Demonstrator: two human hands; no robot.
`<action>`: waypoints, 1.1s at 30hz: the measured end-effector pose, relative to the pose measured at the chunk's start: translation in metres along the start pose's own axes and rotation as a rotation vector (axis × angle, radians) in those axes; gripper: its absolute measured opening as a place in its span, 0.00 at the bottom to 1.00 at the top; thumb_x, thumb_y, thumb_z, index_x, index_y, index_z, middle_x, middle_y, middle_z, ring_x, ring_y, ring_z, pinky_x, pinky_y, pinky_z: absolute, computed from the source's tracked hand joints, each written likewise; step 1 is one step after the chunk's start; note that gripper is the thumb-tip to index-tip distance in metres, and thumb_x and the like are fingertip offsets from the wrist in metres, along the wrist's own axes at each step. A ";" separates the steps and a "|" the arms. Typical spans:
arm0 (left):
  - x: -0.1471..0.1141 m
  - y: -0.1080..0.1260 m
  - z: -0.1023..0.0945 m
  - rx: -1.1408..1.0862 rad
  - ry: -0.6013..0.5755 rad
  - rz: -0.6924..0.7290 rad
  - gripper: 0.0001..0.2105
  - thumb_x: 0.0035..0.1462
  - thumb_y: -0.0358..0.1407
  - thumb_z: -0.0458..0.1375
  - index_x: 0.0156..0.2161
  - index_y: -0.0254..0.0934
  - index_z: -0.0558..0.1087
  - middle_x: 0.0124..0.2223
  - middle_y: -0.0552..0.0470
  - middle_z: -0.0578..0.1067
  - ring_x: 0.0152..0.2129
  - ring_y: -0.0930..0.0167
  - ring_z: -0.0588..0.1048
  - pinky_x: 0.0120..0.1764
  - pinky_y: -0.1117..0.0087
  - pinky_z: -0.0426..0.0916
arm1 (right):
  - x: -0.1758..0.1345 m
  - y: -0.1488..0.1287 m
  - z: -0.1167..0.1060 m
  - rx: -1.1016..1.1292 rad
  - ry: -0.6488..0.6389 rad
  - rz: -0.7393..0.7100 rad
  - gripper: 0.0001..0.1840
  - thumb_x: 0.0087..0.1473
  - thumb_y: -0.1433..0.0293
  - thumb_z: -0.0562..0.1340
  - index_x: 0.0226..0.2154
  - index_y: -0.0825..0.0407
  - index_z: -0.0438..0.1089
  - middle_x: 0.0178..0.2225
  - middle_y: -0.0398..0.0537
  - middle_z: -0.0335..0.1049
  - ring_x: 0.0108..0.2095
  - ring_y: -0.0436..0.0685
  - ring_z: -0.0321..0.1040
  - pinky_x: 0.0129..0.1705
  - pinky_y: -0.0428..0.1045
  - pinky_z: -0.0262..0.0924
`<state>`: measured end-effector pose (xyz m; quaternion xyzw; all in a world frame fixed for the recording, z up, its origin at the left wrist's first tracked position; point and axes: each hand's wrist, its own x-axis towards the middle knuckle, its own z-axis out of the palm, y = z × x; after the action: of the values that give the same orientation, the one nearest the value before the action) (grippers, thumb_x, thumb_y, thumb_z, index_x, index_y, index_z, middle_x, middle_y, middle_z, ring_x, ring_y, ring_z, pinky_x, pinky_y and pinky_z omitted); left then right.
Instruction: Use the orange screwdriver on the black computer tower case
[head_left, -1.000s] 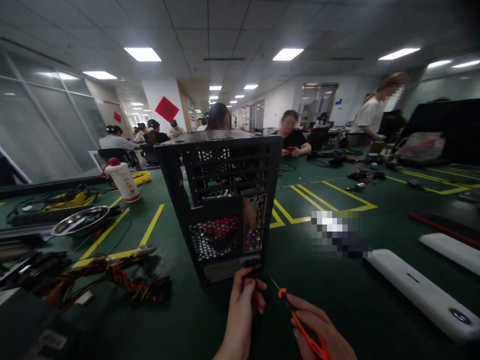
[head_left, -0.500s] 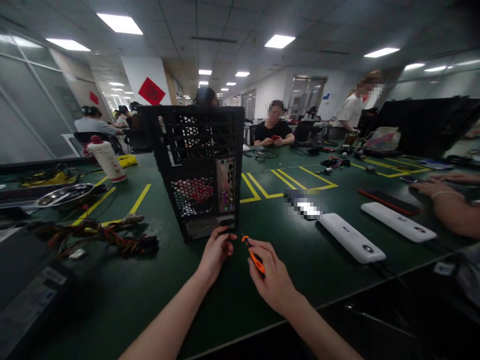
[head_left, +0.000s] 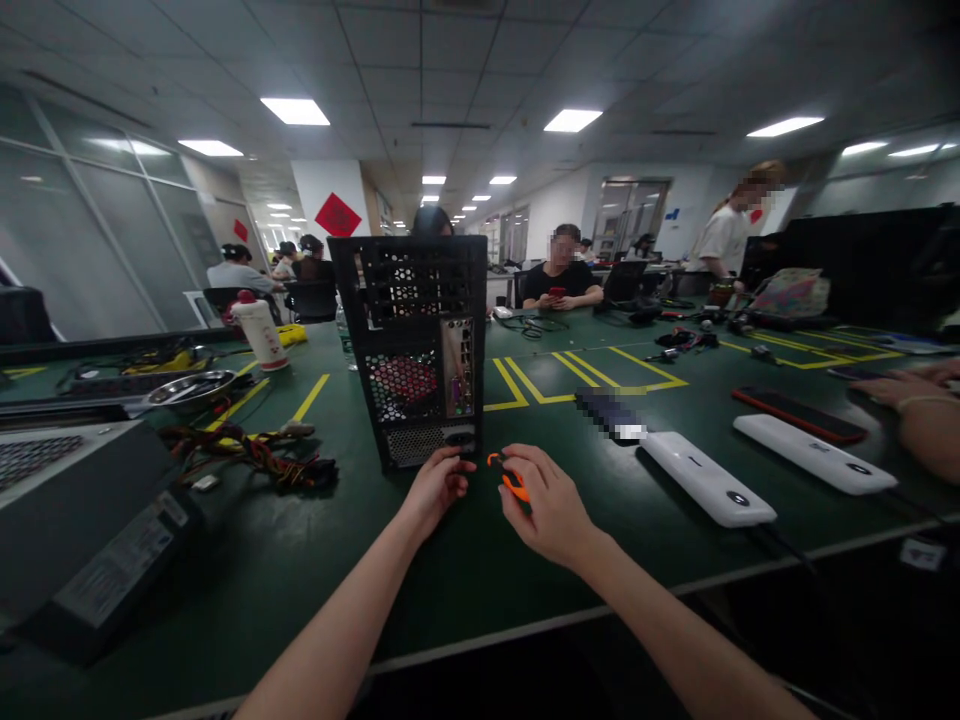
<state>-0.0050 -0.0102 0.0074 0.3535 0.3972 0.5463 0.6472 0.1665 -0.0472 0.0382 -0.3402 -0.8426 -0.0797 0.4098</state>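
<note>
Across the green table (head_left: pixel 285 590), the computer case (head_left: pixel 420 343) stands mid-frame, back towards me, perhaps for access; lower centre, my right hand (head_left: pixel 551 510) grips an orange-handled tool (head_left: pixel 516 488), my left hand (head_left: pixel 433 492) half-curls, hold unclear.

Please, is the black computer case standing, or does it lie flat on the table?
Standing. The black computer case rises from the green table, and its rear panel is taller than wide.
</note>
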 end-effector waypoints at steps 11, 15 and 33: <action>0.004 -0.004 0.003 0.075 0.039 0.008 0.09 0.49 0.30 0.50 0.38 0.35 0.58 0.28 0.49 0.70 0.15 0.79 0.64 0.18 0.78 0.56 | -0.017 0.017 0.012 -0.077 0.131 0.122 0.08 0.51 0.67 0.54 0.34 0.53 0.59 0.29 0.46 0.65 0.27 0.50 0.63 0.30 0.46 0.56; 0.002 -0.005 0.002 0.094 0.043 0.004 0.11 0.48 0.30 0.50 0.39 0.35 0.58 0.28 0.49 0.70 0.15 0.79 0.65 0.18 0.79 0.56 | -0.018 0.012 0.014 -0.076 0.119 0.078 0.08 0.50 0.67 0.54 0.34 0.54 0.58 0.31 0.48 0.63 0.31 0.52 0.63 0.32 0.47 0.58; 0.003 -0.007 0.001 0.069 0.071 0.028 0.13 0.47 0.26 0.50 0.41 0.33 0.59 0.26 0.50 0.70 0.15 0.79 0.65 0.19 0.79 0.57 | -0.014 -0.005 0.015 0.099 0.067 -0.071 0.06 0.50 0.74 0.53 0.34 0.51 0.60 0.39 0.49 0.63 0.41 0.53 0.60 0.42 0.51 0.59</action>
<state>-0.0009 -0.0081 0.0015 0.3617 0.4334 0.5534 0.6124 0.1592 -0.0516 0.0187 -0.2867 -0.8429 -0.0637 0.4509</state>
